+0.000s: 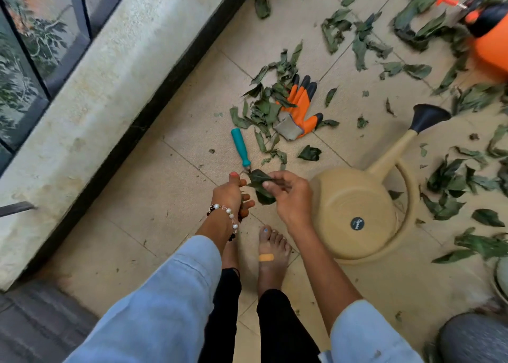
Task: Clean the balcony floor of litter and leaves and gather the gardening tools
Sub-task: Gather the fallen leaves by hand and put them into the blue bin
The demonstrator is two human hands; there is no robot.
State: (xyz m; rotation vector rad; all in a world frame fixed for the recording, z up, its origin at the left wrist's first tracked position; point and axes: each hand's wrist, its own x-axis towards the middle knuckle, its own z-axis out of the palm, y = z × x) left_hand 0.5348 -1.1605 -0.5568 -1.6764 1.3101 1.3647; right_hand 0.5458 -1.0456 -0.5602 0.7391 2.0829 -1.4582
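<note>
Right hand: your right hand (288,196) pinches a dark green leaf (259,182) between thumb and curled fingers, just left of the watering can.
Left hand: your left hand (232,195) has its fingers curled, thumb up, touching the same leaf's left edge; whether it grips anything more you cannot tell.
Watering can: the beige watering can (354,211) lies on its side on the tiled floor (165,197), base toward you; nothing inside it can be seen.
Can's axis: its spout runs up and to the right, ending in a black rose (428,117).
Hand tool: a tool with a teal handle (240,149) lies left of the can, long axis near vertical in view, handle away from you, metal end hidden under the leaf.
Glove: an orange garden glove (301,109) lies beyond the can's left side, fingers pointing away from you, partly under leaves.
Leaves: torn leaves (360,40) lie scattered beyond and to the right of the can.
Sprayer: an orange pressure sprayer (492,43) stands far beyond the can's spout, at the view's upper right.
</note>
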